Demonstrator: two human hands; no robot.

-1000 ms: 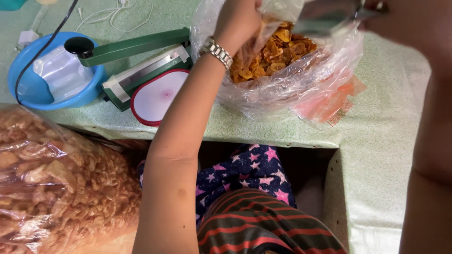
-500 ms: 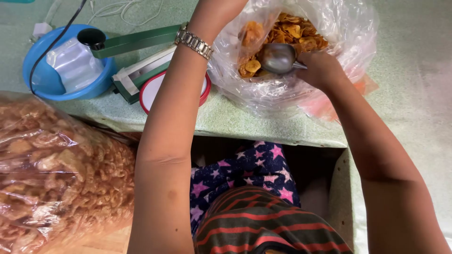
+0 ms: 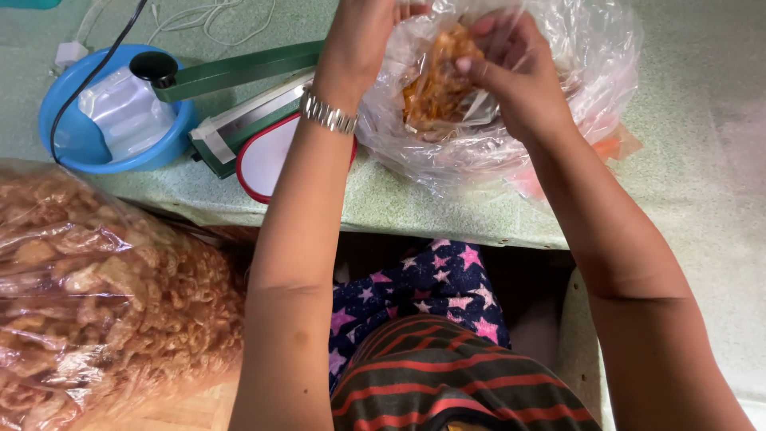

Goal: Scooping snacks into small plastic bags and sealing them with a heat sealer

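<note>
Scoop gone, both hands [image 3: 447, 56] now pinch a small snack bag [image 3: 437, 88].

I read this as a small home snack-packing workspace: a green impulse bag sealer [image 3: 239, 96] lies on the speckled green table [image 3: 415, 207], beside a blue basin [image 3: 68, 148] of what look like empty plastic bags, with bulk sacks of fried snacks [image 3: 104, 295] nearby.
</note>
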